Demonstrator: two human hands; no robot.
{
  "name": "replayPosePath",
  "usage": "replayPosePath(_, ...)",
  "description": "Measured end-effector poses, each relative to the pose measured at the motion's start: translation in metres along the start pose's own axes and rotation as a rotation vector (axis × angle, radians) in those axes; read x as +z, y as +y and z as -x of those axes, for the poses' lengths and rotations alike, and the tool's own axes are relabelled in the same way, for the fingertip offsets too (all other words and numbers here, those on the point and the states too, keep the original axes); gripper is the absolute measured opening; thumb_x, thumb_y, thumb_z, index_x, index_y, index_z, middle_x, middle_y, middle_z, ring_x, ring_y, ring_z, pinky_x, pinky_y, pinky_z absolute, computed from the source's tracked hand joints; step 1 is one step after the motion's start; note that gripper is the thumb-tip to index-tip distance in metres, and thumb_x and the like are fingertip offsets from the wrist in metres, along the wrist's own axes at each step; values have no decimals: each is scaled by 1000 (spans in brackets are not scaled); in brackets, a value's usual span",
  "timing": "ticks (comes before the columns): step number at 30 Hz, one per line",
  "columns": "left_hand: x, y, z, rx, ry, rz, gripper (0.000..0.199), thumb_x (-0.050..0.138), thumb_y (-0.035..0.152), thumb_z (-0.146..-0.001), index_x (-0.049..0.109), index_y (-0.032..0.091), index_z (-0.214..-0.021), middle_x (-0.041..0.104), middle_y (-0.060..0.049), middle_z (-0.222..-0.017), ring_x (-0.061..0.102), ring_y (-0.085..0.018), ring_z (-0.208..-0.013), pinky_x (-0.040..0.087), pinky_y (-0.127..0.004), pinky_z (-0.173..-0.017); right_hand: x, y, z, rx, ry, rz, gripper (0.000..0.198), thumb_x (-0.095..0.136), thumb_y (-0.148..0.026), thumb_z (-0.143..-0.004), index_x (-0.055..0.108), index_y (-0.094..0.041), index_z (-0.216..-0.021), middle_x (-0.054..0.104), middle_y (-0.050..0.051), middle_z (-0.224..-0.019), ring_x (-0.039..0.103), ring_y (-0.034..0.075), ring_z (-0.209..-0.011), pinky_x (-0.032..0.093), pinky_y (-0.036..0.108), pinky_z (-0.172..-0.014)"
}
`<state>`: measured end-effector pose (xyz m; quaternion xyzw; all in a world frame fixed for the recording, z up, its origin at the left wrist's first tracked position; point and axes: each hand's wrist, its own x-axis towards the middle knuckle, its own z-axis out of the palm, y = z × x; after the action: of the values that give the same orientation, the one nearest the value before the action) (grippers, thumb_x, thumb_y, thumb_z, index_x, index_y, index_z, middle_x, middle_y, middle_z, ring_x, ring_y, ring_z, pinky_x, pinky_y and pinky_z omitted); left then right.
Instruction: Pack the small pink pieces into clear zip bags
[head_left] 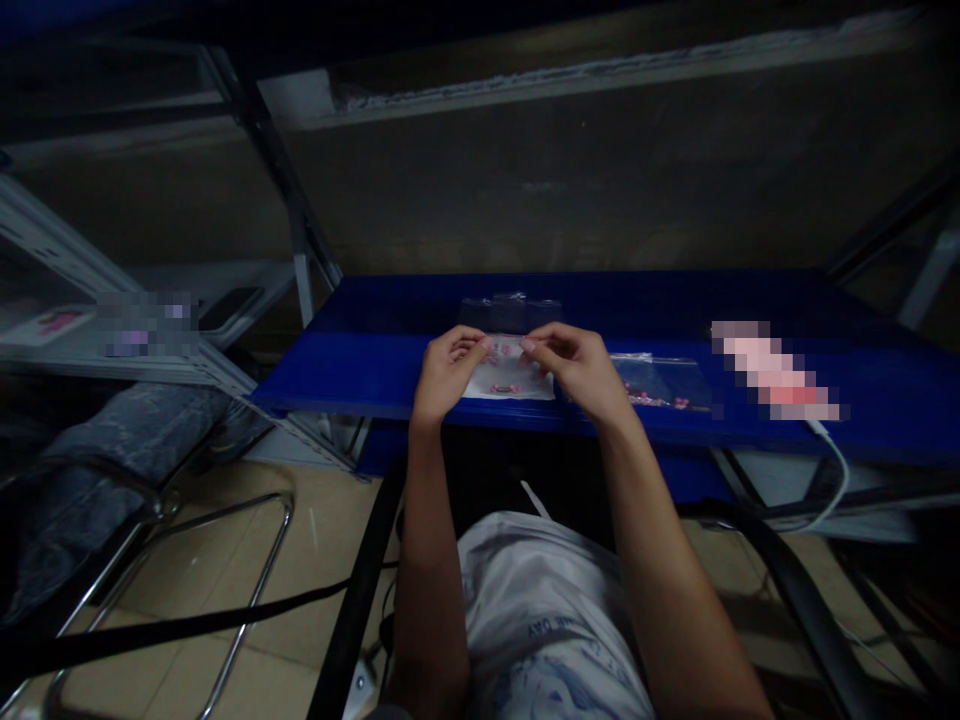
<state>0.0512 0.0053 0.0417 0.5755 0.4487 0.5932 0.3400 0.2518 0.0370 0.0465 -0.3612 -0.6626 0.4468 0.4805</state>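
Over a small white sheet, my left hand has its thumb and forefinger pinched together. Opposite it, my right hand is also closed in a pinch, with a bit of pink at its fingertips. What either hand grips is too small and dim to name. Between the fingertips lie small pink pieces. A short dark piece with pink ends rests on the sheet's near part. Clear plastic bags lie just beyond my hands. Beside my right wrist is another clear bag with small pink and red pieces in it.
The blue tabletop carries all this. At right, a blurred-out pink object has a white cable hanging over the edge. On the grey shelf at left lies a dark phone. A person's jeans-clad leg and metal chair frames stand nearby.
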Motion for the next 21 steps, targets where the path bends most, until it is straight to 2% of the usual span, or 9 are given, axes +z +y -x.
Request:
replayPosePath(5,0,-1,-1,14,-1,-32,17,76,34,-87,71,17,-87,73,-3,-81,68,-15,-75,52,-27,-74,2,2,-1,-18,63,8,34,80,-52,-80,74,-19,-86,72,5,-76,62,18,-67,45,30,-60)
replayPosePath(12,4,-3,-1,49,84,-210,10,72,28,-89,70,19,-85,72,-3,-80,67,-16,-76,50,-26,-71,5,0,1,-58,104,59,29,78,-47,-84,73,-19,-81,72,5,-78,62,18,-71,43,30,-65)
replayPosePath(17,9,5,-1,51,54,-120,15,72,33,-90,70,19,-85,71,-2,-81,66,-15,-75,51,-26,-72,7,-5,1,4,62,-78,35,80,-53,-82,69,-20,-88,70,3,-77,61,17,-70,44,28,-63)
replayPosePath(21,12,11,0,18,12,-70,18,74,36,-89,70,18,-87,73,-3,-84,68,-15,-78,52,-25,-72,8,-4,0,-8,45,-94,34,80,-52,-82,71,-19,-88,69,2,-75,61,17,-70,45,29,-65)
